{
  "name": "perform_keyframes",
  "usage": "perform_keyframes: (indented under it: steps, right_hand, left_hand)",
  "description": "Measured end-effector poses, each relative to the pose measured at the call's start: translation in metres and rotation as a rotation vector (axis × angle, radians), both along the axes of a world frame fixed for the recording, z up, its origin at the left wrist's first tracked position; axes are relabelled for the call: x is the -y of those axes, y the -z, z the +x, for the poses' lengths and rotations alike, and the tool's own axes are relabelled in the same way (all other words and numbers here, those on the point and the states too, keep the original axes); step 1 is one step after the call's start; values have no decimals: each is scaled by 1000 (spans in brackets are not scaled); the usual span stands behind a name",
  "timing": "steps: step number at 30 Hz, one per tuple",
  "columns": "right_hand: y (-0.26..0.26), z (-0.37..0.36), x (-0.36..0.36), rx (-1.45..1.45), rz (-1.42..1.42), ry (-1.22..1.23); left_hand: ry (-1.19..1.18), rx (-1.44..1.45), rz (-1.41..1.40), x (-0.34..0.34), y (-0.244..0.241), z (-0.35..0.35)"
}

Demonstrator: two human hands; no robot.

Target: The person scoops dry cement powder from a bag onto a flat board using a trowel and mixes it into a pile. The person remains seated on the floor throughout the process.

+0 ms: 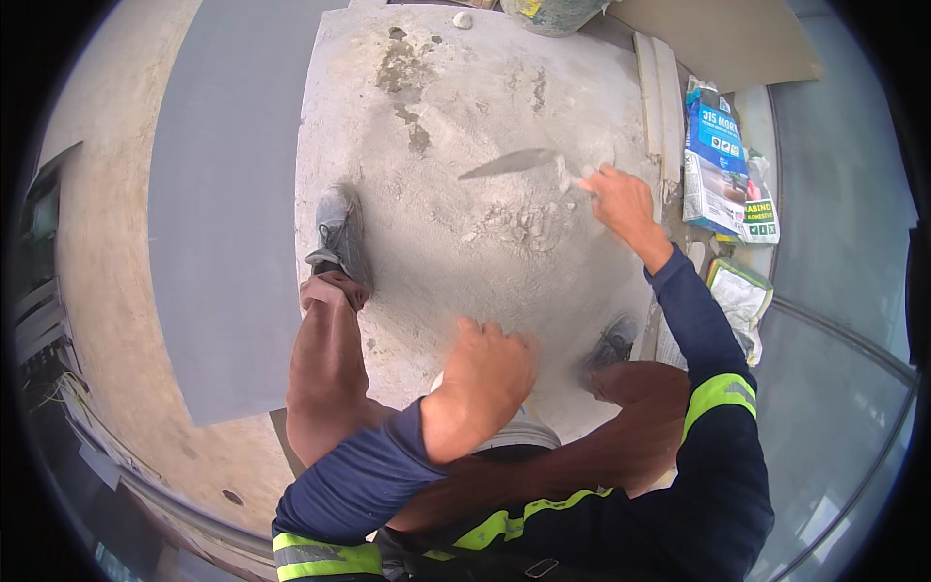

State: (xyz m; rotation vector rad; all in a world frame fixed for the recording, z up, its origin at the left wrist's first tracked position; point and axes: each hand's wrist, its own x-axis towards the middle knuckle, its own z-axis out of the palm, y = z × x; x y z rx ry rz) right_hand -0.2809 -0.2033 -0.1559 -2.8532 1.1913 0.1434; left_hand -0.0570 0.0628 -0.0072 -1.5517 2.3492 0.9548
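Observation:
My right hand (622,207) grips the handle of a pointed masonry trowel (509,163), its blade pointing left above a dusty pale board. Below the blade lies a low heap of crumbly grey mortar (527,222) with dry powder spread around it. My left hand (487,367) is bent and blurred over a white bucket (520,434) between my thighs; its fingers look curled, but whether they hold anything cannot be told.
My shoes rest on the pale board (465,94). A large grey sheet (225,218) lies at left. On the right are wooden strips (658,102), mortar and adhesive bags (713,160) and a crumpled bag (738,291) beside glass panels (836,218). A stained bucket (553,16) stands at the top.

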Motion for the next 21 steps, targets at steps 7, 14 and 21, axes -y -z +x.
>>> perform_keyframes:
  steps: [7,14,21]
  right_hand:
    - [127,149,140,-2,34,185]
    - [165,236,203,-171,132,17]
    - [157,185,176,-367,227,-186]
  left_hand:
    - [-37,17,71,23,-12,13]
    - [-152,-116,175,53,-22,27]
    - [-135,-105,160,62,-23,23]
